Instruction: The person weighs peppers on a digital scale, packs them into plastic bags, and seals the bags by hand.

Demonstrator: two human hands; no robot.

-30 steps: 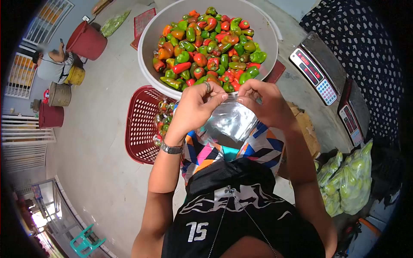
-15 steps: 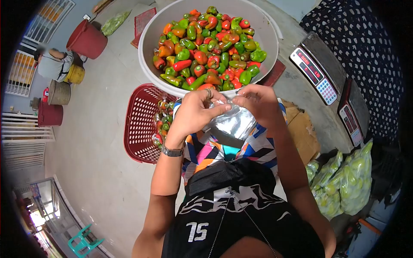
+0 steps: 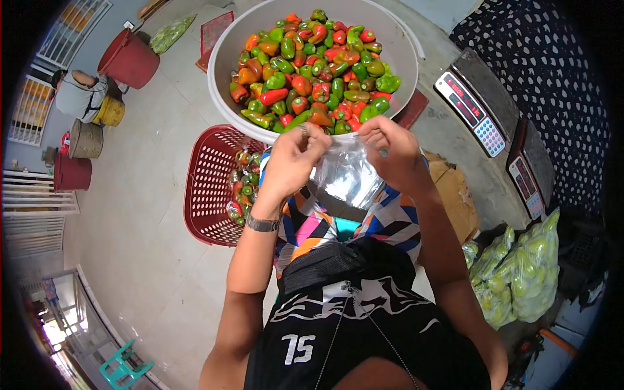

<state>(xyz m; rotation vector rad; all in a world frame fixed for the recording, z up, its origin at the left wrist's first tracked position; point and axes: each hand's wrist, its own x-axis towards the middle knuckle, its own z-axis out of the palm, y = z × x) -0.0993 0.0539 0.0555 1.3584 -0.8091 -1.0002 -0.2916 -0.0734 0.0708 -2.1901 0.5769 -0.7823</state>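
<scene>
A clear plastic bag point(image 3: 348, 175) hangs between my two hands above my lap, with nothing visible inside it. My left hand point(image 3: 296, 156), with a ring and a wristwatch, pinches the bag's left upper edge. The right upper edge is pinched by the fingers of my right hand point(image 3: 393, 151). Just beyond both hands stands a large round grey tub point(image 3: 224, 97) holding many red, green and orange peppers point(image 3: 318, 84). To the left, a red perforated basket point(image 3: 211, 188) contains bagged peppers point(image 3: 244, 185).
Two digital scales point(image 3: 471, 107) point(image 3: 525, 175) stand at the right, above bags of green produce point(image 3: 533, 266). Cardboard point(image 3: 455, 198) lies by my right arm. At the far left, a person point(image 3: 78, 97) sits near red buckets point(image 3: 130, 60). A green stool point(image 3: 123, 365) is at the lower left.
My hands came closer together, then moved apart, spreading the top of the bag wider. The person at the far left has lowered an arm.
</scene>
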